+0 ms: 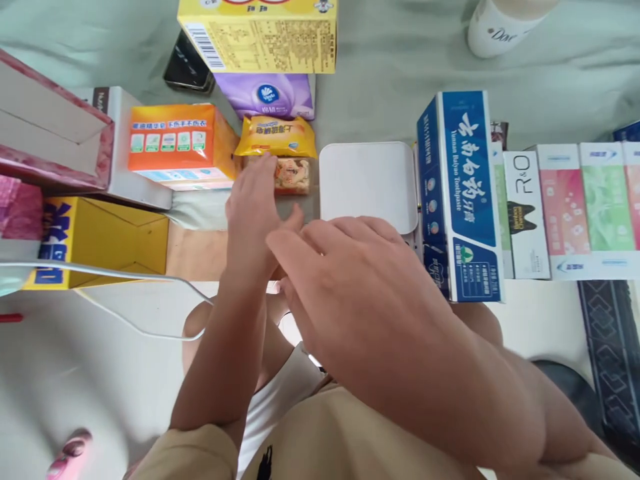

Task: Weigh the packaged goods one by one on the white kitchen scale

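My left hand [256, 210] reaches over the table with its fingers stretched out and its thumb apart. Its fingertips overlap the left end of a small patterned box [294, 177], perhaps touching it. Just behind that box is a yellow soap packet [275, 137]. My right hand [350, 280] is nearer the camera, back upward, in front of a flat white rounded square [369, 183]. Its fingers bend down out of sight, so anything in them is hidden.
A blue toothpaste box [470, 193] and other cartons [560, 207] line the right. An orange soap pack [173, 140], purple tissue pack [270, 93] and yellow boxes [260, 40] stand left and behind. A white cable [135, 272] crosses the left side. A Dove bottle [495, 30] is at the back.
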`<move>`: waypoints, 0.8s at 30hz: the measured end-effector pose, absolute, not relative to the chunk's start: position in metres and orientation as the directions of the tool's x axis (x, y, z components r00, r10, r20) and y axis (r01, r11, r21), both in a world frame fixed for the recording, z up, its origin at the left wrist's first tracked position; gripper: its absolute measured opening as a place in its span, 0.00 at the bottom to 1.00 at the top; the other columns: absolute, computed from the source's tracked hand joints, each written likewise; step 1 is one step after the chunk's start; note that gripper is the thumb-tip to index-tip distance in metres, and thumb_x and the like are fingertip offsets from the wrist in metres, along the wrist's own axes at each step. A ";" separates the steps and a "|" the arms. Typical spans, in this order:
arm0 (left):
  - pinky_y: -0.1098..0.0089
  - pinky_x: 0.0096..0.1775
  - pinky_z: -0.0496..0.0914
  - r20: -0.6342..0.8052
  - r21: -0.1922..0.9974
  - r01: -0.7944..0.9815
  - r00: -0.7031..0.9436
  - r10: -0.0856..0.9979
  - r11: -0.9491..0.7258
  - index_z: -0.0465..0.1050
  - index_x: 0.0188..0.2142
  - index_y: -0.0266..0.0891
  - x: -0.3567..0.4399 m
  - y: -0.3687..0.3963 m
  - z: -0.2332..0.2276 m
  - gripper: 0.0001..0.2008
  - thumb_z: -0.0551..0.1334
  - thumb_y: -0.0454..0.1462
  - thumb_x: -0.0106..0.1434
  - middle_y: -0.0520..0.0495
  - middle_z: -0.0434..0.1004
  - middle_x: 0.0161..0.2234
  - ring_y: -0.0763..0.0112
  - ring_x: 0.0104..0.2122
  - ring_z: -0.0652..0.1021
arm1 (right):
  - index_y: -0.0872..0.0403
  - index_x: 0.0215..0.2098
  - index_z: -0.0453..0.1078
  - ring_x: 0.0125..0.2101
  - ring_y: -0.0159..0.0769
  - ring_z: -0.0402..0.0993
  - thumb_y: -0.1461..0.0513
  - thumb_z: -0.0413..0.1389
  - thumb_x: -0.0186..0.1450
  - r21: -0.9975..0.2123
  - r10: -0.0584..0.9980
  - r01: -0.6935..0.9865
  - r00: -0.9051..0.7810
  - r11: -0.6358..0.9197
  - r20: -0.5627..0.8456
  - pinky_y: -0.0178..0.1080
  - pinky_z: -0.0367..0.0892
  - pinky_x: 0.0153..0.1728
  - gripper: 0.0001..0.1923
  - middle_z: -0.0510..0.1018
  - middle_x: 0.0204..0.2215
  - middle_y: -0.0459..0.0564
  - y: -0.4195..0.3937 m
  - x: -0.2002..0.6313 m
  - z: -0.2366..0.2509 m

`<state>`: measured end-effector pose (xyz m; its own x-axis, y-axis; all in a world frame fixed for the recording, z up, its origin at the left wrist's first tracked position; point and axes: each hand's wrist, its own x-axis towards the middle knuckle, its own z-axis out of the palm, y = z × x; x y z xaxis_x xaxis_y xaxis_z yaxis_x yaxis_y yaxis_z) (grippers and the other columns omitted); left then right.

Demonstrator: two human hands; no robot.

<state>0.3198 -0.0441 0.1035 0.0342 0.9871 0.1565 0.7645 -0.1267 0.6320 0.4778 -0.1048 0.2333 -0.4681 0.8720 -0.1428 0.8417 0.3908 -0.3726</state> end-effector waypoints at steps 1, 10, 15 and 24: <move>0.31 0.66 0.57 0.138 0.602 0.795 -0.013 0.990 -0.073 0.65 0.66 0.48 0.321 -0.045 0.107 0.36 0.69 0.36 0.58 0.40 0.68 0.66 0.36 0.66 0.65 | 0.50 0.48 0.72 0.40 0.41 0.80 0.64 0.45 0.73 -0.383 0.863 0.842 -0.472 0.381 -0.178 0.45 0.68 0.40 0.14 0.83 0.44 0.50 -0.104 0.475 0.232; 0.42 0.58 0.69 0.108 0.529 0.848 -0.103 0.989 0.030 0.78 0.52 0.44 0.311 -0.054 0.136 0.24 0.70 0.33 0.55 0.39 0.78 0.52 0.43 0.55 0.72 | 0.45 0.61 0.70 0.34 0.39 0.76 0.60 0.48 0.72 -0.370 0.898 0.887 -0.376 0.277 -0.230 0.41 0.62 0.31 0.21 0.82 0.44 0.49 -0.088 0.476 0.234; 0.58 0.53 0.76 0.407 0.618 0.674 0.166 0.898 -0.405 0.76 0.53 0.42 0.305 -0.055 0.143 0.24 0.73 0.36 0.56 0.44 0.81 0.49 0.58 0.50 0.79 | 0.45 0.71 0.60 0.54 0.44 0.77 0.66 0.53 0.67 -0.406 0.966 0.884 -0.257 0.232 -0.009 0.45 0.75 0.50 0.34 0.68 0.68 0.52 -0.080 0.490 0.225; 0.55 0.65 0.73 0.373 0.737 0.473 0.310 0.874 -0.482 0.68 0.60 0.43 0.323 -0.058 0.141 0.28 0.72 0.40 0.63 0.44 0.77 0.61 0.58 0.62 0.77 | 0.49 0.65 0.67 0.55 0.54 0.78 0.63 0.57 0.66 -0.288 0.974 0.937 -0.221 0.200 -0.045 0.56 0.75 0.52 0.29 0.76 0.59 0.57 -0.071 0.521 0.212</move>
<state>0.3226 -0.0583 0.1410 0.3100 0.8744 0.3733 0.4731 -0.4824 0.7372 0.5209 -0.0712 0.2116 -0.2214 0.9742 -0.0447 0.9365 0.1997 -0.2882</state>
